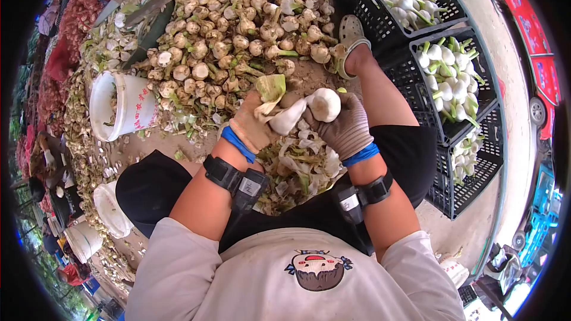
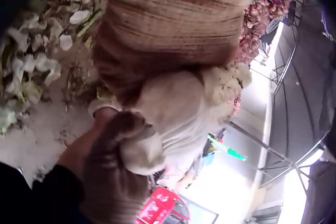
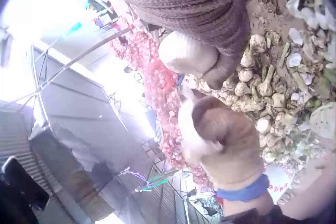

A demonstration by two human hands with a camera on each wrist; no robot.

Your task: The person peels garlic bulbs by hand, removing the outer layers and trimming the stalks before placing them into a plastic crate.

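In the head view both gloved hands meet over the person's lap. My left hand (image 1: pixel 253 126) grips loose garlic skin (image 1: pixel 288 117), white and papery, with a yellow-green leafy piece (image 1: pixel 271 88) sticking up beside it. A smooth white garlic bulb (image 1: pixel 325 105) is held in my right hand (image 1: pixel 351 128), its round end facing up. The right wrist view has the bulb (image 3: pixel 184 53) under the curled fingers of the right hand (image 3: pixel 199 16), with the left hand (image 3: pixel 231 145) and the skin (image 3: pixel 191 129) close below. Stripped skins (image 1: pixel 300 166) lie heaped under the hands.
Unpeeled garlic (image 1: pixel 238 24) is piled ahead. Black crates (image 1: pixel 410 77) of clean white bulbs stand on the right, beside the person's clog (image 1: pixel 352 38). A white bucket (image 1: pixel 134 104) sits at left, with more buckets behind. Red net sacks (image 1: pixel 83 9) line the far left.
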